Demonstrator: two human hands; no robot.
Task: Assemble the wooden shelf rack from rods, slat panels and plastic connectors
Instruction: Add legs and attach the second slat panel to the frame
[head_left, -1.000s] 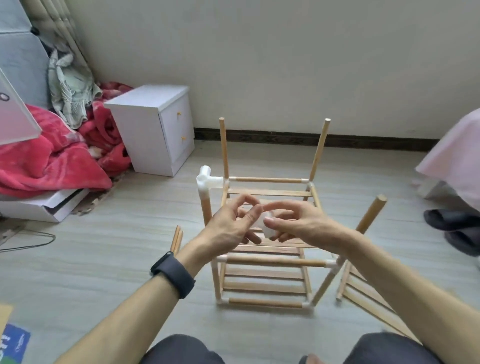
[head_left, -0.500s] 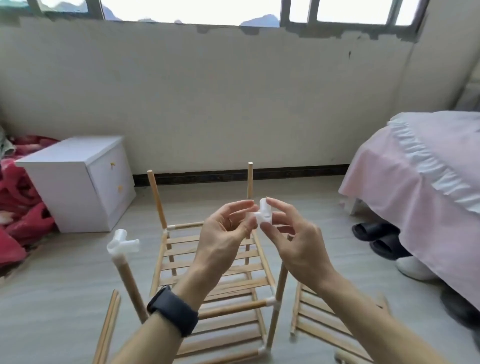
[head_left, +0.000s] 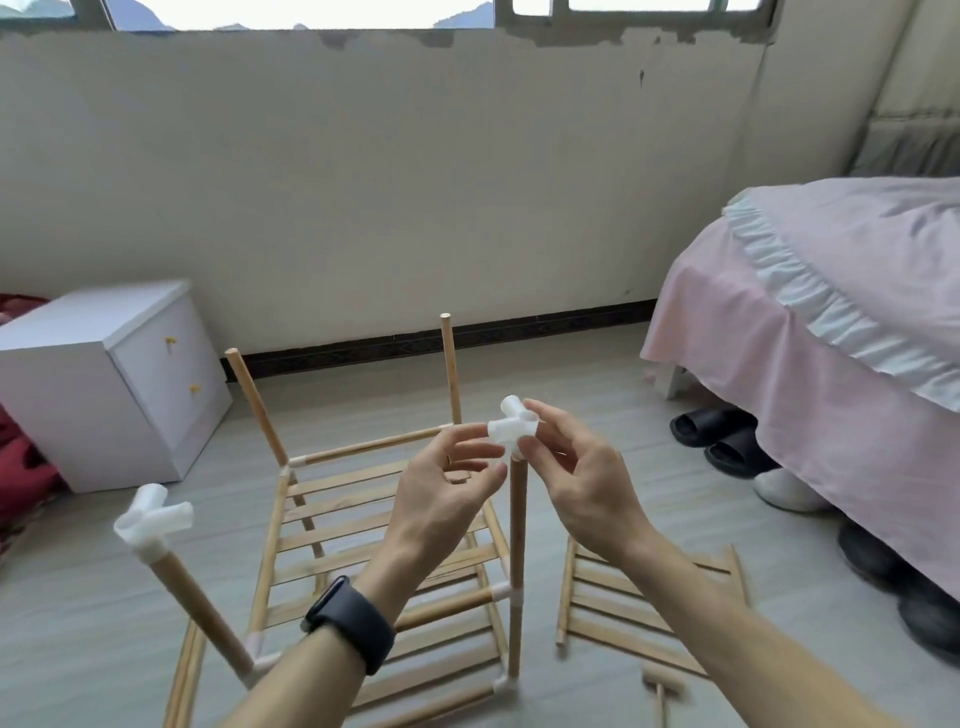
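Observation:
A part-built wooden rack (head_left: 374, 525) stands on the floor with slat shelves and four upright rods. My right hand (head_left: 576, 483) pinches a white plastic connector (head_left: 511, 427) right at the top of the near right rod (head_left: 517, 561). My left hand (head_left: 447, 483) touches the connector's left side with its fingertips, fingers loosely curved. The near left rod (head_left: 195, 608) carries another white connector (head_left: 150, 519) on its top. The two far rods (head_left: 449, 364) have bare tops.
A loose slat panel (head_left: 639, 608) lies on the floor at the right, a small wooden mallet (head_left: 660, 693) in front of it. Loose rods (head_left: 182, 680) lie at the lower left. A white bedside cabinet (head_left: 104, 384) stands left, a pink-covered bed (head_left: 831, 322) with shoes (head_left: 727, 441) right.
My view has tilted up from the floor toward the wall and window. Both hands brought the connector from in front of me to the top of the near right rod.

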